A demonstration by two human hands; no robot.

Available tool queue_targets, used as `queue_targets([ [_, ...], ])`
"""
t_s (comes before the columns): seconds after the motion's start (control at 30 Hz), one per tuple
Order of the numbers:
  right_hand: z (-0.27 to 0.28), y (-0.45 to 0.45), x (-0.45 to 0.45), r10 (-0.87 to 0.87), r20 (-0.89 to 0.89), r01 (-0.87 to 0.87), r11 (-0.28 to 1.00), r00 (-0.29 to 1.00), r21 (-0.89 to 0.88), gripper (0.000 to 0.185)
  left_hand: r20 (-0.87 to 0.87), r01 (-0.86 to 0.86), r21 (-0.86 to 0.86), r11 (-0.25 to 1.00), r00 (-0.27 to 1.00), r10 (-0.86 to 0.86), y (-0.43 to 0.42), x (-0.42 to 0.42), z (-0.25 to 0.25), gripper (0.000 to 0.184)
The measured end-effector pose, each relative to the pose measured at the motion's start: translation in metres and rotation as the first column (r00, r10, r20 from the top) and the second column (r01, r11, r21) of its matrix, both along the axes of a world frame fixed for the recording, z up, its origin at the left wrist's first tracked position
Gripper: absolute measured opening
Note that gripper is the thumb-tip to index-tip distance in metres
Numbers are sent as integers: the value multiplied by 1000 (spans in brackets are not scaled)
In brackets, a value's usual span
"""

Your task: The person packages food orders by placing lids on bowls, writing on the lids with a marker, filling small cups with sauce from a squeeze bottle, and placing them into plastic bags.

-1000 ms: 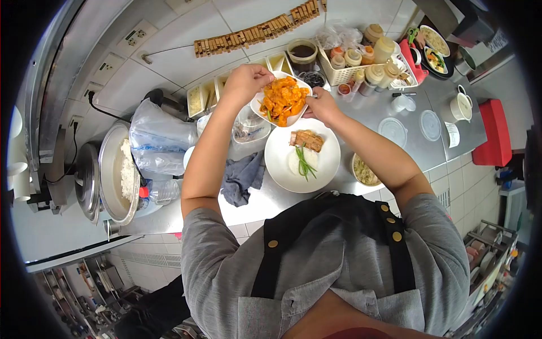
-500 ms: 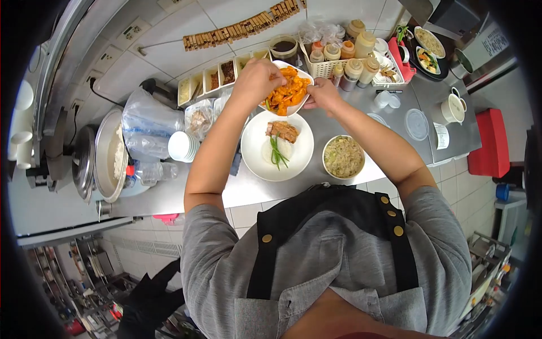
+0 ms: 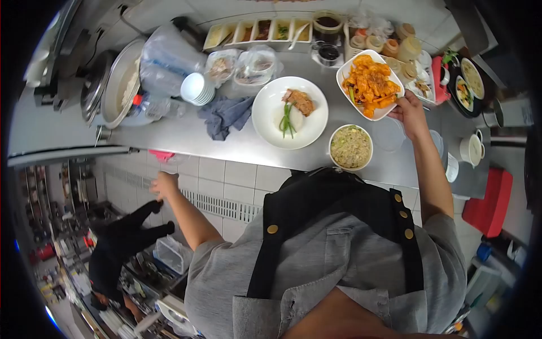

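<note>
My right hand [image 3: 409,114] grips the lower right rim of a white square bowl [image 3: 345,96] piled with glossy orange food [image 3: 370,82], held above the counter. Away from the counter's front edge, over the floor, my left hand [image 3: 164,185] hangs with its thumb apart from its fingers and nothing visible in it. A round white plate [image 3: 307,133] on the counter bears browned meat [image 3: 299,103], a pale mound of food and green strips [image 3: 287,120]. To its right sits a bowl of fried rice [image 3: 350,147].
A blue-grey cloth [image 3: 226,116], stacked white cups [image 3: 197,89] and a large rice basin [image 3: 116,85] occupy the left side. Condiment trays [image 3: 257,31] and sauce bottles [image 3: 409,50] line the back. Another person in black [image 3: 113,248] is at the lower left.
My left hand has left the orange food bowl and moved down and left, off the counter. The bowl has shifted right in my right hand. The view has swung, showing more floor.
</note>
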State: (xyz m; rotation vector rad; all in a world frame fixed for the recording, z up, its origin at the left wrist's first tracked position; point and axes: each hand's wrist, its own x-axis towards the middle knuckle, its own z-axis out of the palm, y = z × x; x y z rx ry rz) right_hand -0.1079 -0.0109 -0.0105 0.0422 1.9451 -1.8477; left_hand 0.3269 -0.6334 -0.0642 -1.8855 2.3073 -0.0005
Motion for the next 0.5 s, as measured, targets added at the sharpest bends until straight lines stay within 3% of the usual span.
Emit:
queue_targets([
  [0.03,4,11,5,-31,-1,31,999,1000,11,34,-15,10,-215,977,1000,-14,41,-33,2,79],
  [0.07,7,23,12,-70,-1,70,997,998,22,34,-174,181,-179,967,962,-212,24,-54,-31,77],
  [0.1,9,37,20,-111,-8,111,993,994,30,34,-329,349,-162,923,863,-384,11,-76,-74,77],
  [0.17,12,62,37,-215,29,215,977,976,-3,35,-351,605,-393,692,597,-721,31,-138,-119,65],
  [0.23,19,86,51,-293,14,293,956,956,6,35,-510,756,-229,613,444,-737,52,-178,-161,48],
  [0.27,22,97,60,-333,15,333,943,943,5,36,-374,635,-230,737,641,-670,67,-188,-163,38],
  [0.3,22,110,67,-355,8,355,935,935,8,36,-382,651,-230,723,623,-682,65,-197,-152,38],
  [0.37,21,140,78,-418,-31,419,907,908,43,36,-287,516,141,845,838,-464,52,-212,-120,35],
  [0.43,19,165,86,-455,-44,457,888,889,57,38,-133,495,185,849,869,-477,6,-232,-137,33],
  [0.47,17,177,88,-487,-36,488,871,873,55,38,-152,514,173,840,856,-493,40,-259,-118,33],
  [0.5,12,188,95,-517,-20,518,854,855,56,38,65,561,-123,819,828,-557,80,-276,-105,32],
])
